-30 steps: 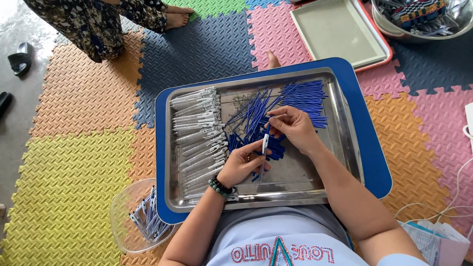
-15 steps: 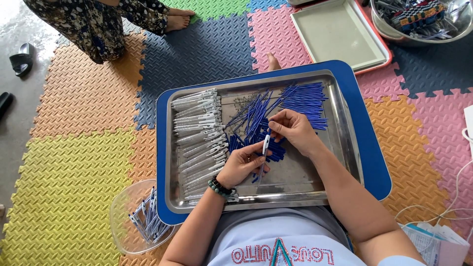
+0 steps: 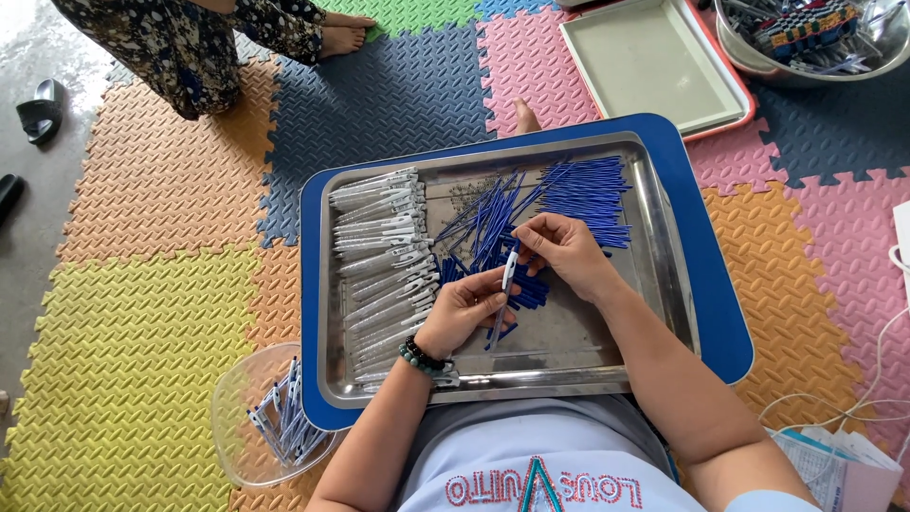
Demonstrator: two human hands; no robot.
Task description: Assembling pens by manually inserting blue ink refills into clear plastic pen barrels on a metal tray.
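Foam floor mats [image 3: 142,332] in yellow, orange, blue and pink cover the ground; a steel tray [image 3: 664,284] with a blue rim rests on the person's lap, directly under both hands. Left hand [image 3: 464,308] is closed around the lower part of a white pen barrel [image 3: 509,270], holding it upright; right hand [image 3: 564,251] sits just above and to the right, fingertips pinched at the barrel's upper end, so the two hands meet on the one piece. Compared with one second ago, both hands remain at the same spot over the tray centre; the barrel keeps its upright stand; the right fingers appear drawn slightly closer to its tip; whether a refill is inside cannot be told. Left of the left hand lies a row of white pen barrels [image 3: 384,256]; beyond the right hand lie loose blue refills [image 3: 583,194], some scattered toward the hands. Below the left forearm, off the tray, a clear plastic bowl [image 3: 237,417] holds finished pens. Far beyond the hands stand an empty tray [image 3: 654,62], a metal basin [image 3: 749,57] and another person's bare foot [image 3: 346,38]; these are unchanged.
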